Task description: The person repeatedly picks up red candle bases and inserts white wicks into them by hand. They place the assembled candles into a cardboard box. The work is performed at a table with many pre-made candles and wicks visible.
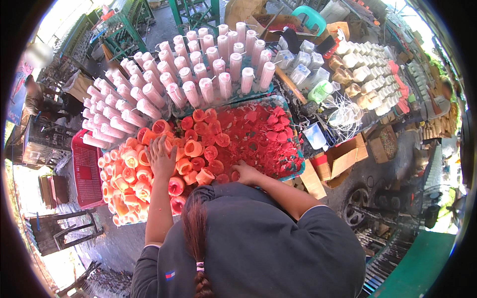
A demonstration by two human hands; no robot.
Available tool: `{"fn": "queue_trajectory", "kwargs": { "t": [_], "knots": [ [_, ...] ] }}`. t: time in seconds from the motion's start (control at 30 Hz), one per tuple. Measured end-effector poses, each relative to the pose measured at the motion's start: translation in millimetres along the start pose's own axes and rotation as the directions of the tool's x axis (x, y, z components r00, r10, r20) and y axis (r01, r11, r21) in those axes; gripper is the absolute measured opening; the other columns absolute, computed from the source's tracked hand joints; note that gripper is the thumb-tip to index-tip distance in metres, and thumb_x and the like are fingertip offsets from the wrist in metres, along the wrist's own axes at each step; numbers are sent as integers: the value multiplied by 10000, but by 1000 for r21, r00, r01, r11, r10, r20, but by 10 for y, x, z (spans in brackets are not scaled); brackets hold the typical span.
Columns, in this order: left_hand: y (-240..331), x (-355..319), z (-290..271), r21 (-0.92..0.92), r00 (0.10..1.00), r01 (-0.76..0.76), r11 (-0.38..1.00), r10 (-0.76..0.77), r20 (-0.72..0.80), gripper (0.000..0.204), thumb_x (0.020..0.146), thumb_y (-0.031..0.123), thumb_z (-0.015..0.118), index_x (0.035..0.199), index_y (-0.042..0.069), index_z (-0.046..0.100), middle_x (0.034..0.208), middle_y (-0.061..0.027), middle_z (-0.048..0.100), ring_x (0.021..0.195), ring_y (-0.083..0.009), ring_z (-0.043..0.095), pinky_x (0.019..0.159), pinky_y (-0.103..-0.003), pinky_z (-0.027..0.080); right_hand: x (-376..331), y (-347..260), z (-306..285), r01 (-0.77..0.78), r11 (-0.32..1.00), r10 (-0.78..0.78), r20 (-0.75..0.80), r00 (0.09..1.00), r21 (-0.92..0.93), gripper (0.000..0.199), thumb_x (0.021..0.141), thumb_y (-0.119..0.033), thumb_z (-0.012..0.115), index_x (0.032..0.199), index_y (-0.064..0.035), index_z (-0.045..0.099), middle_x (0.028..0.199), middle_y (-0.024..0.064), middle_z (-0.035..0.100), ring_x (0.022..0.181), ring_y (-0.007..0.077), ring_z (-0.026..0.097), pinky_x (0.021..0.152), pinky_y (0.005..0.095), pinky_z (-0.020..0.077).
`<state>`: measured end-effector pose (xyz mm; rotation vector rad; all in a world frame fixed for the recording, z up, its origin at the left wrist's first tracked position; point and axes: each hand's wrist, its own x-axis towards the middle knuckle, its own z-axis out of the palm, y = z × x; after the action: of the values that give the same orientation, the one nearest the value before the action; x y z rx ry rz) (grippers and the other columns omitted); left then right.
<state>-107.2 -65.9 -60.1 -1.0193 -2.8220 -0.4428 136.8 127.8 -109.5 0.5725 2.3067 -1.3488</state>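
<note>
My left hand (160, 158) lies with fingers spread over a heap of orange-red waxy cups (130, 160), touching the ones beneath it. Its palm holds nothing visible. Close to my body, my right hand (246, 175) is curled at the near side of a tray (296, 171) covered with red flakes and bits. A small red cup (235, 176) shows at its fingertips, and the fingers look closed on it, though they are partly hidden. More red cups (201, 128) sit between my two hands. Flat red pieces (279, 125) are gathered toward the tray's right side.
Many pale pink candles (206, 89) with white wicks stand beyond the cups. At the right are clear containers (299, 73), tangled white string (345, 117), cream-coloured blocks (370, 74) and open cardboard boxes (343, 158). A crimson crate (87, 171) stands left; a person (36, 99) is farther off.
</note>
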Motion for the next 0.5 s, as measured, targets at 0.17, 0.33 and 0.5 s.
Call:
{"fn": "queue_trajectory", "kwargs": {
  "t": [0.17, 0.33, 0.5],
  "knots": [
    [-68, 2, -49, -117, 1000, 12, 993, -14, -19, 598, 859, 429, 571, 1357, 179, 353, 1372, -93, 367, 1313, -316, 305, 1090, -528, 175, -4, 46, 85, 45, 999, -44, -146, 988, 2, 520, 616, -475, 745, 990, -128, 646, 1141, 197, 516, 1102, 370, 508, 915, 419, 430],
    [44, 107, -274, -327, 986, -3, 945, -52, -159, 443, 854, 298, 625, 1221, 85, 498, 1308, -146, 407, 1223, -338, 373, 1023, -447, 303, -5, 102, 130, 25, 997, -6, -224, 975, 78, 454, 637, -430, 741, 965, -126, 660, 1100, 146, 566, 1063, 316, 541, 903, 390, 444],
    [533, 74, -521, -430, 967, -203, 880, 113, -226, 264, 821, 227, 654, 1026, 67, 607, 1156, -119, 539, 1137, -321, 472, 975, -431, 368, -11, 19, 124, -35, 991, 63, -227, 972, 127, 316, 640, -313, 724, 873, -104, 677, 1012, 110, 584, 952, 251, 591, 848, 342, 465]
  ]
}}
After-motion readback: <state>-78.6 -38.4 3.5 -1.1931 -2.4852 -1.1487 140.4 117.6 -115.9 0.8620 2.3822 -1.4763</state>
